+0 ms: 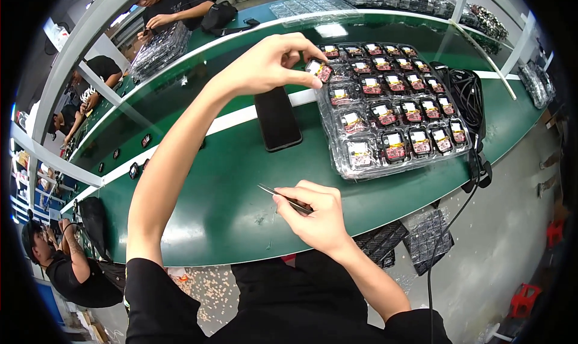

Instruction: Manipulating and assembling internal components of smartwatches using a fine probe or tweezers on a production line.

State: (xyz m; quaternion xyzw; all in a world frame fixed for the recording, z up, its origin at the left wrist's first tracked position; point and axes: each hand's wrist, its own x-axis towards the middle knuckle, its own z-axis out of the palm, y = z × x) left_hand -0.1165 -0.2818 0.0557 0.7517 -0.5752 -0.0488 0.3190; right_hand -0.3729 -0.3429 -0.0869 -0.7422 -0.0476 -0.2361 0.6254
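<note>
**One part pinched at the tray's corner, tweezers waiting**

Your left hand [271, 64] stretches far across the green conveyor belt [229, 187], thumb and fingertips closed together on a small square electronic module with a red-and-silver face [320, 71]. You hold it by its edges, seemingly to keep your fingers off its face, right at the near-left corner of the clear plastic blister tray [361, 169].

A black slab-shaped phone [277, 119] lies face up just left of the tray, beneath your reaching hand and apart from it.

Your right hand [314, 214] rests near the belt's front edge, fingers clamped around thin metal tweezers [283, 197] whose tips point left, well apart from the tray. The tray's pockets hold rows of matching modules, one per pocket.
</note>
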